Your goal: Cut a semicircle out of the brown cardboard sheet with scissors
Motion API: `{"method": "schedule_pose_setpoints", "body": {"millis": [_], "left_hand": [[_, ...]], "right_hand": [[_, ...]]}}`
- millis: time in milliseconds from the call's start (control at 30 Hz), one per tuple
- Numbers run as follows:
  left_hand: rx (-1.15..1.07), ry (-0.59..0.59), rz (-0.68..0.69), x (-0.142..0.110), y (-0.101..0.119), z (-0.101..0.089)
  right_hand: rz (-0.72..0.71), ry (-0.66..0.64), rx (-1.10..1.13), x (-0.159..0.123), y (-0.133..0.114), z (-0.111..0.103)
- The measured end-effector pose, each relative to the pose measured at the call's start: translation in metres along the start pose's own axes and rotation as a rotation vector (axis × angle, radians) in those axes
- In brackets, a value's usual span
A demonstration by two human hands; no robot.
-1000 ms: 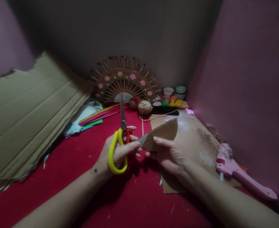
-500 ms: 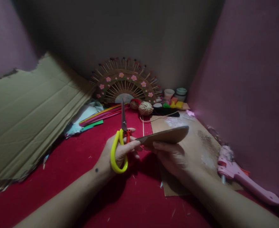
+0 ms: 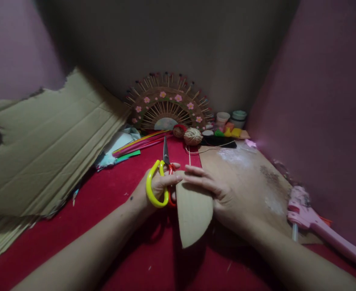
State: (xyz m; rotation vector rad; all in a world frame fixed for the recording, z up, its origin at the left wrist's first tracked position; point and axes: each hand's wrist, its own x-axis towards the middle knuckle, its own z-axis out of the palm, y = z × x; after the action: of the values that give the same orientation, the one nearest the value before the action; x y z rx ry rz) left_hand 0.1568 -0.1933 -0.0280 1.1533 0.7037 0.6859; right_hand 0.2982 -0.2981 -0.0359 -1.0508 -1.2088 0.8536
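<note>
My left hand holds scissors with one yellow and one red handle, their blades pointing up and away from me. The thumb of that hand also presses on the top left corner of a curved piece of cardboard. This cardboard is roughly a quarter disc, its flat tan face toward me and its pointed end down. My right hand grips its upper right side, with fingers laid across the top and the thumb hidden.
A decorated stick fan stands at the back wall. Before it lie balls of twine and coloured strips. Large cardboard sheets lean at left. On the right are a stained cardboard mat and a pink glue gun.
The cardboard piece has turned from nearly edge-on to hanging downward with its face toward me. My right hand has shifted to its upper side. The scissors stay in my left hand.
</note>
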Motion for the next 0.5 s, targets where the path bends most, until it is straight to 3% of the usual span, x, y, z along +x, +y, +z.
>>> {"method": "schedule_pose_setpoints", "body": {"millis": [133,267,367,500], "left_hand": [[0.098,-0.012,0.046,-0.002,0.004,-0.003],[0.313,-0.091,0.164,-0.009,0.007,0.002],[0.399,-0.085,0.170,-0.011,0.008,0.008],[0.397,-0.094,0.058,-0.008,0.009,0.006]], "right_hand": [[0.263,0.219,0.358,0.007,0.003,-0.004],[0.477,0.066,0.423,0.005,0.007,-0.002],[0.446,0.032,0.422,0.003,0.011,0.001],[0.332,0.218,0.513,0.008,0.015,-0.002]]}}
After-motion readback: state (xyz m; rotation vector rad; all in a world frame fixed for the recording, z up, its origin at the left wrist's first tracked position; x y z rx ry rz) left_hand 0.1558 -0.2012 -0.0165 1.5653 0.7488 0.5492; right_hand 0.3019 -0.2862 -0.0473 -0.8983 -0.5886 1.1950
